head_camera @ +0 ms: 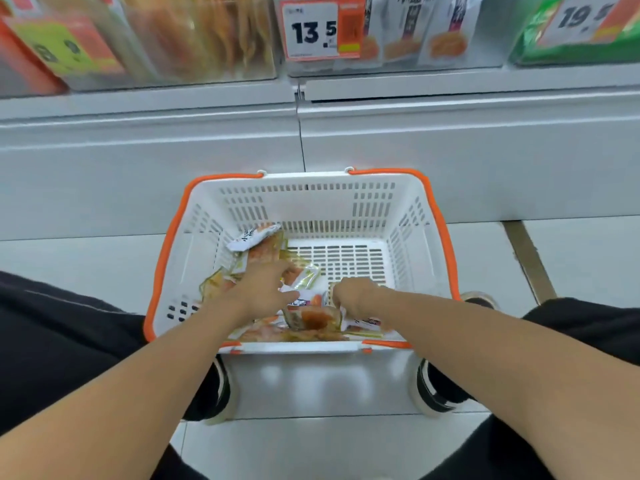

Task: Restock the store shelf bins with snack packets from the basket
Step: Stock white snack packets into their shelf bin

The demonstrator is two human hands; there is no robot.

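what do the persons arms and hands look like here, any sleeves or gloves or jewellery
Both forearms are bare up to the frame edge, with no sleeves in view. The left hand and right hand wear no gloves, and no watch, bracelet or ring shows on either. Fine detail is slightly blurred.

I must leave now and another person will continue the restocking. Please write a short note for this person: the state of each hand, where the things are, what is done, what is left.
Left hand: inside the basket, fingers spread over the snack packets; a firm grip is not visible.
Right hand: also in the basket, fingers curled down onto packets; whether it holds one I cannot tell.
Basket: on the floor in front of the shelf, between the person's feet.
Packets: piled in the near and left part of the basket; the far right part is bare.
Shelf bins: above, already holding packets, price tag 13.5 in front.
Left to do: lift the remaining packets into the bins.
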